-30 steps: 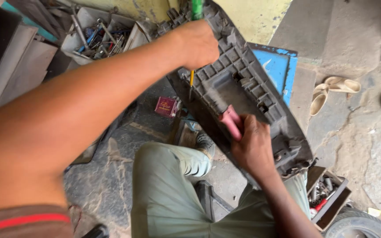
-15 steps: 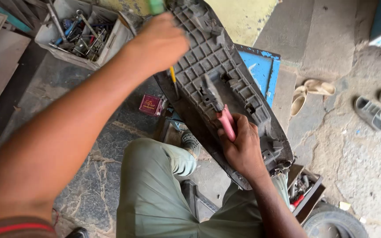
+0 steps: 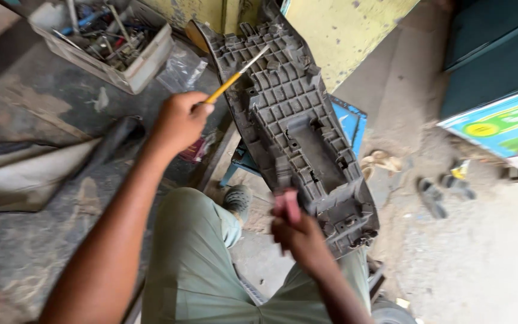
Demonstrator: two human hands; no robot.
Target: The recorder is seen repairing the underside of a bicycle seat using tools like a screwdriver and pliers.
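A long grey plastic panel with a ribbed grid underside leans from my lap up toward a yellow wall. My left hand grips a yellow-handled screwdriver; its metal tip rests on the upper ribs of the panel. My right hand is closed on a small pink tool handle beside the panel's lower left edge. My legs in olive trousers lie under the panel.
A white bin of assorted tools stands at the top left on the dark floor. A blue stool is behind the panel. Sandals lie on the concrete to the right, near a dark cabinet.
My left hand has pulled back down and left from the panel's top, baring the screwdriver shaft. The view has tilted, and my right hand has slid lower along the panel.
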